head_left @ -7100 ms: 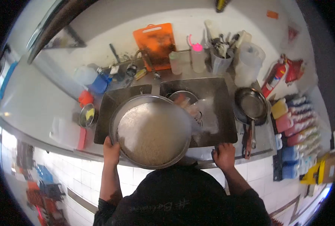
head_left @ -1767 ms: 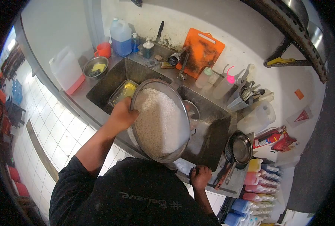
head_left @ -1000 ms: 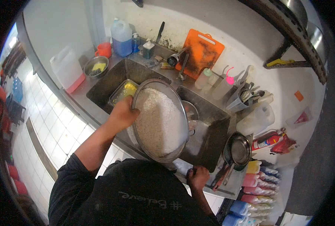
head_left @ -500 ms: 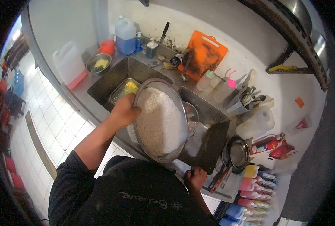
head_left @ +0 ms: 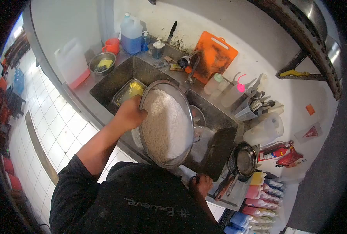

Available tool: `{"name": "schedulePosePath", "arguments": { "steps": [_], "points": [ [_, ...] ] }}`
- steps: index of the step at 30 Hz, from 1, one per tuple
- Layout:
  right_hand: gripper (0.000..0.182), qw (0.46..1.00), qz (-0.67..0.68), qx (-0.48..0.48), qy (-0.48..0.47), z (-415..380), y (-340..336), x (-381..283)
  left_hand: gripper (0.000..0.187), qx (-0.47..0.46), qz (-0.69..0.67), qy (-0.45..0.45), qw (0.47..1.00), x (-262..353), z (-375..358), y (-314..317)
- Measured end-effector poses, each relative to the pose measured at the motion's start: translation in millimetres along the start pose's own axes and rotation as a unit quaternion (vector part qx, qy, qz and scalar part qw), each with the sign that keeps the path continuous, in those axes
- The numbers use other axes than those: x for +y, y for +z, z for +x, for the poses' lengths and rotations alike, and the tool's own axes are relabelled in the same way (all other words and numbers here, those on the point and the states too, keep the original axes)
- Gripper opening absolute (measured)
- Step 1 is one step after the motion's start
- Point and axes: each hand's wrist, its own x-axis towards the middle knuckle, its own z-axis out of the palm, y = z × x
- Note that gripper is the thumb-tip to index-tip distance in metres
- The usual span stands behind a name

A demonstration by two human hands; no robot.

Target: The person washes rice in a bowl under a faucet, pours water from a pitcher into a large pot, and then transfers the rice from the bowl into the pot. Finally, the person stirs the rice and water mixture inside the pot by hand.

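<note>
My left hand (head_left: 130,113) grips the rim of a large metal bowl (head_left: 145,146) that holds white, rice-like grains (head_left: 167,124). The bowl is tilted over the divider and front edge of a double sink (head_left: 228,136). At the sink's front edge rests my right hand (head_left: 202,184), its fingers curled around something dark that I cannot make out. In the left basin, partly behind the bowl, is a metal tray (head_left: 129,91) with yellow bits. A round metal dish (head_left: 197,116) shows in the right basin beyond the bowl.
Frying pans (head_left: 245,159) lie right of the sink, near a utensil holder (head_left: 248,109) and a large jug (head_left: 265,130). An orange cutting board (head_left: 214,56) leans on the wall. A blue-liquid jug (head_left: 131,35) and a small bowl (head_left: 102,63) stand at the back left.
The fingers of my right hand have curled in more, and the hand has shifted slightly left. The bowl in my left hand has hardly moved.
</note>
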Motion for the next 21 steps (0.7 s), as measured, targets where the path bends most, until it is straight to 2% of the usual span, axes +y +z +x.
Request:
{"name": "schedulePosePath", "arguments": {
  "steps": [14, 21],
  "points": [
    [0.028, 1.0, 0.008, 0.011, -0.008, -0.1, -4.3, -5.2, 0.031, 0.006, 0.015, 0.005, 1.0, 7.5, 0.6, -0.2],
    [0.028, 1.0, 0.017, 0.013, -0.009, -0.4, -2.5, -4.1, 0.032, 0.008, 0.011, 0.052, 0.999, 0.5, 4.0, 3.5]
  ]
}}
